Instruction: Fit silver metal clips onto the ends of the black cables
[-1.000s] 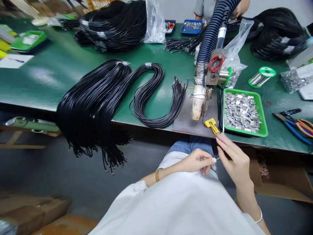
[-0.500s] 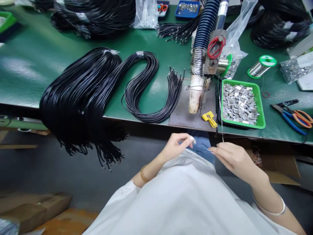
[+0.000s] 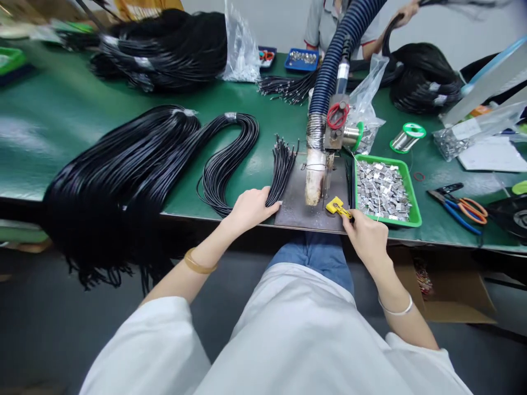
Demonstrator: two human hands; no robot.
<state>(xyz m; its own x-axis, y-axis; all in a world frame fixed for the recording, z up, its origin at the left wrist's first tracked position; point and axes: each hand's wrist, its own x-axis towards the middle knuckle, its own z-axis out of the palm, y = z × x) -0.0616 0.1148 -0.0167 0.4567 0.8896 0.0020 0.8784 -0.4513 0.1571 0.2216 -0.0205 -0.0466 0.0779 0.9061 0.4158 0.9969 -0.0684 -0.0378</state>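
My left hand (image 3: pixel 252 209) is closed around the near curve of a bundle of black cables (image 3: pixel 222 170), close to the table edge. The cables' stripped metal-tipped ends (image 3: pixel 284 156) fan out beyond my fingers. My right hand (image 3: pixel 368 233) pinches the near end of a small yellow clip-like tool (image 3: pixel 338 207), which lies on a dark metal plate (image 3: pixel 294 216). Thin solder wire (image 3: pixel 376 189) runs from a spool (image 3: pixel 351 136) down to beside my right hand. Just above the plate stand a soldering fixture (image 3: pixel 329 170) and a fume hose (image 3: pixel 313 186) with a scorched tip.
A green tray (image 3: pixel 415 211) of small metal parts sits right of the plate. Pliers (image 3: pixel 461 211) and another solder spool (image 3: pixel 407 137) lie farther right. A large cable bundle (image 3: pixel 115 181) hangs over the front edge at left. Across the table is a co-worker's arm (image 3: pixel 405 13).
My hands have risen from my lap to the table. The left has moved onto the cable bundle, the right onto the yellow tool. The view has tilted up, showing people across the table.
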